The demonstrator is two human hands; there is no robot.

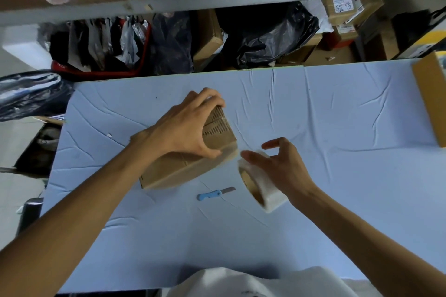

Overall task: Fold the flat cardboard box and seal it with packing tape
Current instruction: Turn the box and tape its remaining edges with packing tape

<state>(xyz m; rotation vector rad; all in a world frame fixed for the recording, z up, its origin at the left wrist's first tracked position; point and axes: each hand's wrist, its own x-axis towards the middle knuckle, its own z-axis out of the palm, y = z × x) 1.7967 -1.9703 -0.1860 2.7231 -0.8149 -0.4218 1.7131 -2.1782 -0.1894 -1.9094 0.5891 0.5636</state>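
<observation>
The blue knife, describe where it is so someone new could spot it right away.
On the light blue table, look near the middle, just in front of the cardboard box and left of the tape roll. The knife lies flat there, untouched: the only small thing with a bright blue handle and short metal blade.

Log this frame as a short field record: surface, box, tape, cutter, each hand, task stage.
surface: table with wrinkled light blue cover
box: cardboard box folded up, on the table
tape: clear tape roll beside the box's right end
cutter: blue-handled knife lying loose, near side of box
left hand: gripping the box from above
right hand: on the roll, fingers spread
stage: taping underway
</observation>
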